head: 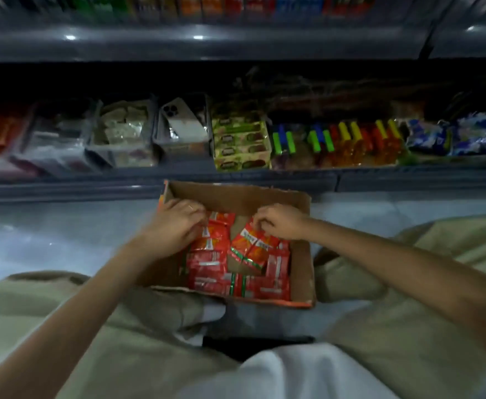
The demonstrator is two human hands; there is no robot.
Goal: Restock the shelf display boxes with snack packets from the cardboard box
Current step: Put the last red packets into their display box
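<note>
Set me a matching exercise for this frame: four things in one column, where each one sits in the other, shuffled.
Things:
1. phone
2. red packets
3. cardboard box
4. green packets

Places:
A. inside the cardboard box
B. on the floor in front of the shelf
C. in a grey bin on the shelf
D. stacked on the shelf, just right of the grey bin

Pairs: 1-C, 2-A, 3-B, 4-D
</note>
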